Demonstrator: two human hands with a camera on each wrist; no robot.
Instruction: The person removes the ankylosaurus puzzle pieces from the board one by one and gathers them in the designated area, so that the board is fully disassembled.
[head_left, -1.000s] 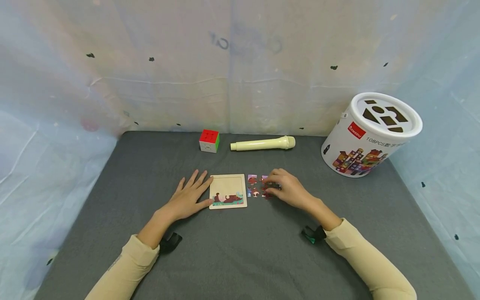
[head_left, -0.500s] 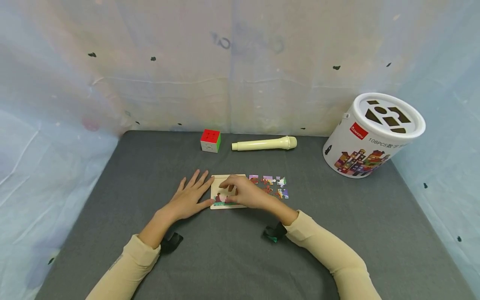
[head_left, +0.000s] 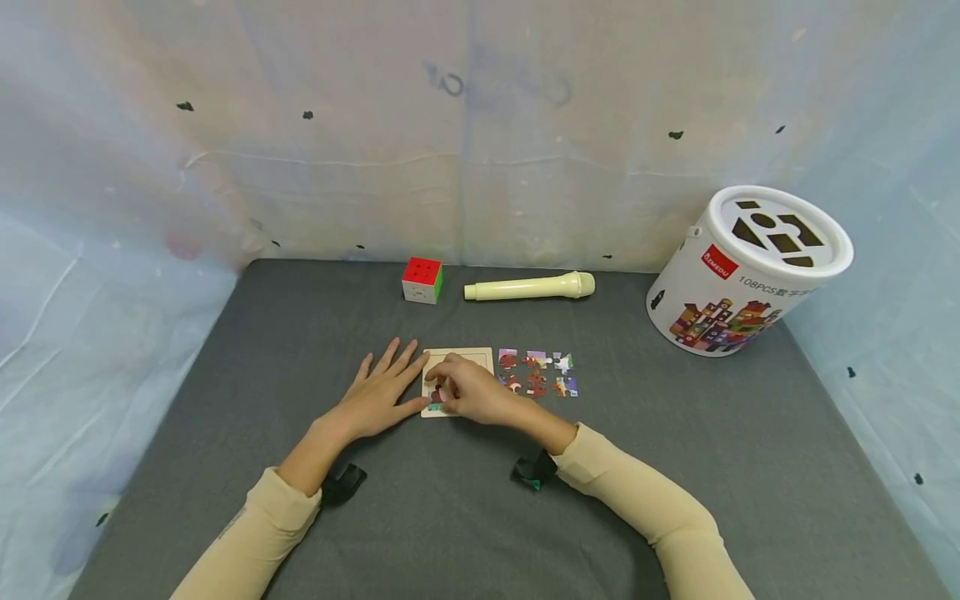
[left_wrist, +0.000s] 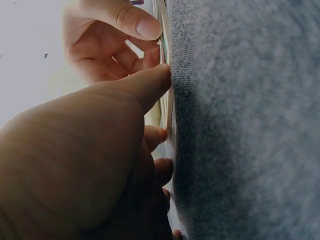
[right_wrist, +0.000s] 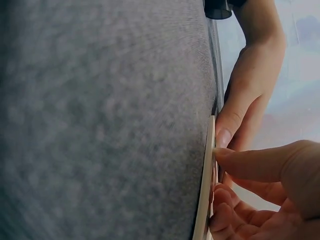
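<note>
A small wooden puzzle tray [head_left: 483, 357] lies on the table, with picture pieces along its near side, partly covered now. My left hand [head_left: 375, 400] lies flat with fingers spread, its thumb and fingertips touching the tray's left edge. My right hand [head_left: 476, 390] is over the tray, thumb and fingers bent down onto its lower left part. In the right wrist view, the right thumb and fingertips meet the tray [right_wrist: 204, 200]; the right hand [right_wrist: 265, 195] hides whether a piece is between them. Several loose puzzle pieces [head_left: 536, 383] lie in two rows right of the tray.
Behind the tray are a red, white and green puzzle cube [head_left: 422, 281] and a pale yellow toy microphone [head_left: 528, 287]. A white block bucket [head_left: 742, 283] with shaped holes in its lid stands at the back right. Pale sheeting [head_left: 360, 183] rises behind the table.
My right hand has moved left from the loose pieces to the tray, then a little further toward its lower left part. My left hand stays at the tray's edge.
</note>
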